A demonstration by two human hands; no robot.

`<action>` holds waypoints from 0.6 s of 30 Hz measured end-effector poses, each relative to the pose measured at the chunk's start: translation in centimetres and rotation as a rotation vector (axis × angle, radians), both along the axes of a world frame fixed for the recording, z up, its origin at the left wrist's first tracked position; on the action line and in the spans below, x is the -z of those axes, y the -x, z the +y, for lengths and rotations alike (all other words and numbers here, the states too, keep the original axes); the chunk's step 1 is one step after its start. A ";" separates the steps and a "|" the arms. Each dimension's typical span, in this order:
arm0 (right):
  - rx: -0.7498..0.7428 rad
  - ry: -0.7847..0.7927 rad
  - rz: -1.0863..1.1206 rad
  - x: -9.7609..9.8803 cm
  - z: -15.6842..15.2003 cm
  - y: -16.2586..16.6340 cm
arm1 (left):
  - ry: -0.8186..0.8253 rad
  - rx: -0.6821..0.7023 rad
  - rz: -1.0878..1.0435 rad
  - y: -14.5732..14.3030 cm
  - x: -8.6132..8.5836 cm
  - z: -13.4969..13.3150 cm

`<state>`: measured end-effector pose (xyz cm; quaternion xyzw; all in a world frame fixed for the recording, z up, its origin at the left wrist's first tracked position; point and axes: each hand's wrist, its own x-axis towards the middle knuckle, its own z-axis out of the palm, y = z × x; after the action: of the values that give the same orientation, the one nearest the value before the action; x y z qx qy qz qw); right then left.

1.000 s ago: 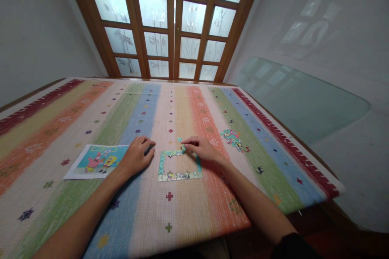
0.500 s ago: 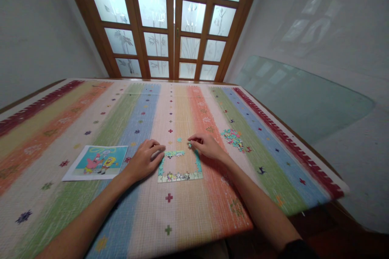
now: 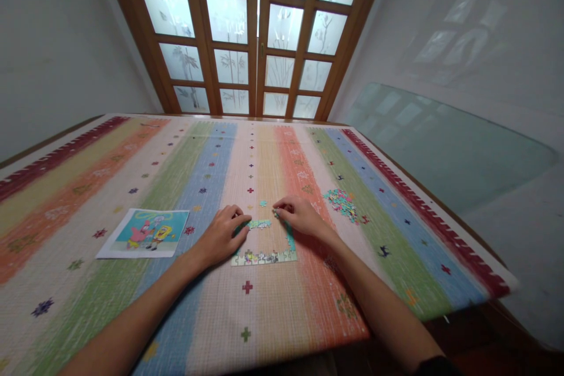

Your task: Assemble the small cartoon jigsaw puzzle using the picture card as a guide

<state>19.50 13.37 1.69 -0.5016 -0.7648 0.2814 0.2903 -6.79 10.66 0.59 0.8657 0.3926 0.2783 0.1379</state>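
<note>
A partly joined jigsaw puzzle (image 3: 264,258) lies on the striped cloth as a border with a bare middle. My left hand (image 3: 225,234) rests over its upper left corner, thumb and fingers apart, fingertips touching the top row of pieces (image 3: 261,224). That hand hides most of the left side. At the upper right corner, my right hand (image 3: 300,215) pinches a small puzzle piece (image 3: 276,212) between thumb and fingers. One loose turquoise piece (image 3: 263,203) lies just beyond the border, between the two hands.
To the right is a heap of loose puzzle pieces (image 3: 341,204). A printed cartoon picture (image 3: 150,234) lies flat on the left. The striped tablecloth (image 3: 247,311) covers the table, whose near edge drops off at the lower right. Glazed wooden doors (image 3: 255,41) stand behind.
My left hand has slid right, its fingertips now further along the top row and covering the left side. My right hand stays near the upper right corner. The view has shifted slightly.
</note>
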 end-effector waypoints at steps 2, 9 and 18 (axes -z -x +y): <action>-0.035 0.048 0.077 -0.2 -0.3 0.8 | 0.002 0.001 -0.008 0.0 0.0 0.0; -0.128 0.101 0.126 -0.7 -1.3 3.2 | 0.021 0.009 -0.030 0.1 0.2 0.1; -0.040 -0.017 0.015 -0.3 0.2 4.9 | 0.074 -0.003 -0.105 0.2 -0.3 0.0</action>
<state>14.63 13.57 1.96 -0.4816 -0.7747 0.2847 0.2947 -7.02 10.65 0.85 0.8437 0.3959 0.3089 0.1898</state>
